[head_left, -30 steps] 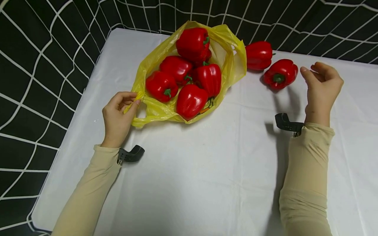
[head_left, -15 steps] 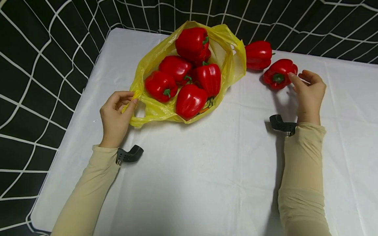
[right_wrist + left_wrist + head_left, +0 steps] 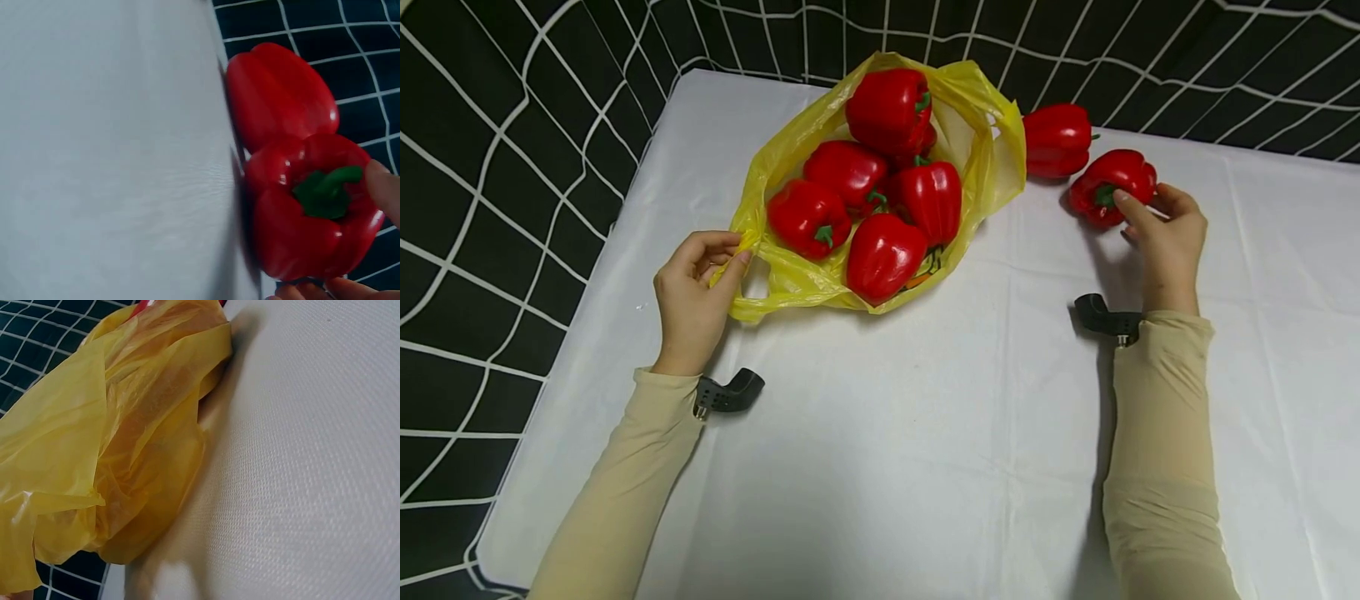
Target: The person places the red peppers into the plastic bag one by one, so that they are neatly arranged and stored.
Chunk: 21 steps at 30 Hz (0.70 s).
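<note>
My left hand (image 3: 695,292) pinches a handle of the yellow plastic bag (image 3: 756,196) between thumb and fingers. The bag lies open with several red bell peppers (image 3: 848,175) inside. In the left wrist view its crumpled yellow film (image 3: 144,425) fills the left side. My right hand (image 3: 1172,242) is around a loose red bell pepper (image 3: 1127,171) lying on the table, its thumb beside the green stem and its fingers along the right side. In the right wrist view, the thumb (image 3: 384,190) overlaps this pepper and fingertips (image 3: 350,289) reach its lower edge.
Another red bell pepper (image 3: 1056,142) lies between the bag and the pepper at my right hand. A white cloth covers the table (image 3: 910,433). Dark netting with white cords (image 3: 1075,58) borders the back and the left side.
My right hand has come left and slightly down onto the nearer loose pepper, its fingers going around it. The left hand shifted slightly left, still pinching the bag; the peppers stayed put.
</note>
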Motion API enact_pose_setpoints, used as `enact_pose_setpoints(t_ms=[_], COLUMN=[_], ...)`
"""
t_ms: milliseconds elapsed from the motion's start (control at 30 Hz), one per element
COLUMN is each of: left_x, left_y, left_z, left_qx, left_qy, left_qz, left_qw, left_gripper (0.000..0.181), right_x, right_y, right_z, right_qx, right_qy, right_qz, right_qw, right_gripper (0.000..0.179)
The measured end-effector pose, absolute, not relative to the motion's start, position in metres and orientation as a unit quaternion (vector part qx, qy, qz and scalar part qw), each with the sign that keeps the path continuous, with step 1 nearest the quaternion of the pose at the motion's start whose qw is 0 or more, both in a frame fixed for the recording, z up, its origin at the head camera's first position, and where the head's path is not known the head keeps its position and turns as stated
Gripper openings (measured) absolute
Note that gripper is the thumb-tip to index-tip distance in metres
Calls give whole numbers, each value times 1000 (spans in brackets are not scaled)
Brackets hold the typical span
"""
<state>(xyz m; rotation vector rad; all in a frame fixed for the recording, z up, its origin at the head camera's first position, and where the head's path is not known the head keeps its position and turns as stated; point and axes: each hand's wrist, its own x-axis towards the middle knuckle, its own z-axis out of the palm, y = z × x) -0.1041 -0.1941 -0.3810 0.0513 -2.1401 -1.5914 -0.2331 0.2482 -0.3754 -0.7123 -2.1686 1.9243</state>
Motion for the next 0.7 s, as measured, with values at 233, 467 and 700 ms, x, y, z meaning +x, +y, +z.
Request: enact_pose_setpoints(t_ms=[233,467,700], left_x=[-104,-104,-104], left_y=[-194,-194,-194], left_z=[-381,-381,-381], left_qx=[12,13,11], left_qy=[-783,-784,-783], left_qz=[-575,-575,-576], left_qw=[236,234,233], left_gripper=[19,20,20], right_x=[-234,-238,-237], right_y=[247,246,245], right_z=[-381,-384,-387], right_qx=[-227,-208,-193], right_qy=[-747,-779,-797], right_qz=[621,590,570], right_qw=[71,47,48], right_gripper=[82,88,87])
